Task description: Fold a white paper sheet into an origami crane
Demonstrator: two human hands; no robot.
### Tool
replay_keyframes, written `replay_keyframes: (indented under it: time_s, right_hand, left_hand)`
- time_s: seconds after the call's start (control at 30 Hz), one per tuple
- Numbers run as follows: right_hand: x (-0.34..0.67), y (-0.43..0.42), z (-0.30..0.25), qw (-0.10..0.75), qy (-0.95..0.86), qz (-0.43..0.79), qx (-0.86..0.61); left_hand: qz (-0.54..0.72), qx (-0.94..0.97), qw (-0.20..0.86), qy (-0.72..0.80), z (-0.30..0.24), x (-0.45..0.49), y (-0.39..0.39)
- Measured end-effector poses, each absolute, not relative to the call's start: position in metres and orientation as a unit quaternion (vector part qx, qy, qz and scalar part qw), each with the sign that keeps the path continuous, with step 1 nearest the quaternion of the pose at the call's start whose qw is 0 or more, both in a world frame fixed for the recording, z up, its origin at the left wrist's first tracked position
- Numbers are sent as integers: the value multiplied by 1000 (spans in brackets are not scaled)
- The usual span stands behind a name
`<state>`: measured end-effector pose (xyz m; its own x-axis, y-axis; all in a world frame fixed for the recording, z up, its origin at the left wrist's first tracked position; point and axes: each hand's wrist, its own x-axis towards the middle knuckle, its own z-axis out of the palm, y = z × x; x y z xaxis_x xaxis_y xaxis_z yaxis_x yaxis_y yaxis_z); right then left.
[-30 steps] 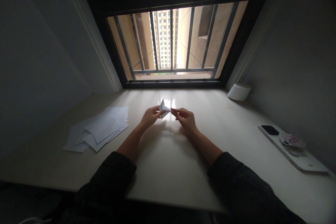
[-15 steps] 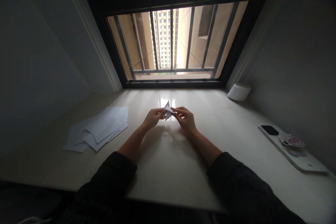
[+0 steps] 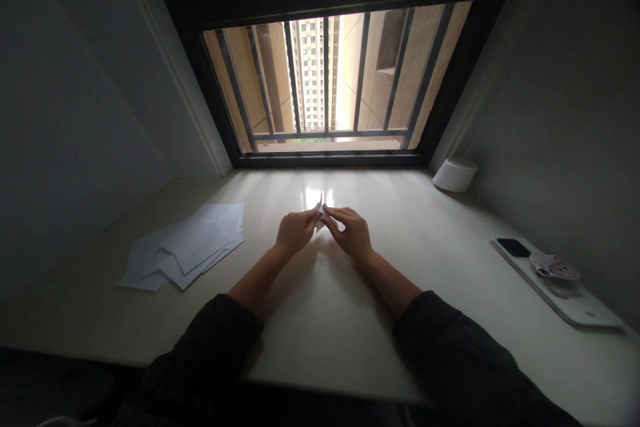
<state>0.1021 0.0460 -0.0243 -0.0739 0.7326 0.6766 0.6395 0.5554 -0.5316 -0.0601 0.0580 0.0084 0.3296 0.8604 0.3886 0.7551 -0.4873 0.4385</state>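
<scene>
A small folded piece of white paper [image 3: 321, 211] is held above the sill, in the middle of the view. My left hand [image 3: 296, 230] pinches its left side between thumb and fingers. From the right, my right hand [image 3: 351, 230] grips the same paper, its thumb and index finger closed on it. One narrow point of the paper stands up above the fingertips and another points down below them. The fingers cover much of the paper, so its full folded shape is hidden.
A loose pile of white paper sheets [image 3: 193, 240] lies to the left on the pale sill [image 3: 325, 340]. At the right is a phone [image 3: 560, 287] with a round grip on its back. A white rounded object [image 3: 455, 175] stands by the right wall. A barred window [image 3: 327, 163] closes the far side.
My hands have drawn closer together around the folded paper. The paper has turned, and its upper point now looks narrower. The pile and the phone stay where they were.
</scene>
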Motion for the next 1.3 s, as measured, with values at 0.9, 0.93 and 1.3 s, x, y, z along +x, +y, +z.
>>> replay_keyframes:
  time_s: [0.9,0.93,1.3]
  right_hand:
    - [101,37,-16,478,-767,14,-427]
    - [101,37,-15,491,-761,30,-424]
    - [102,47,-18,596,-659,231,-397]
  left_hand:
    - [384,737,187,523,9,-56,55]
    - [409,717,238,511,8,-56,58]
    - [478,529,578,398,9,-51,62]
